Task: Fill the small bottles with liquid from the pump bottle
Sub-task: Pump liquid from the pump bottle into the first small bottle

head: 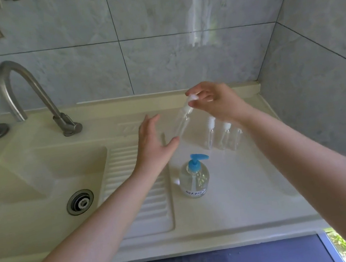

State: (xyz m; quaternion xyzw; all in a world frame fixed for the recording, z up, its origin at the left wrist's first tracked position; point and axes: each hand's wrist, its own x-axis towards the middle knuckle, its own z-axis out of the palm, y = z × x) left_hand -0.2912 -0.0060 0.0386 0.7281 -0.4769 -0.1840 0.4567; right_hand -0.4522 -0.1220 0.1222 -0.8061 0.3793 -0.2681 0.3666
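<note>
Right hand (215,102) pinches small bottle (182,120); pump bottle (194,179), tap (27,96) nearby

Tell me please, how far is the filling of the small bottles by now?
Nothing looks filled yet. The right hand pinches the white cap of one small clear bottle, lifted and tilted; it appears empty. The left hand is open beside it. The other small bottles stand capped on the counter. The pump bottle stands untouched, so opening, pumping and closing are all left.
</note>
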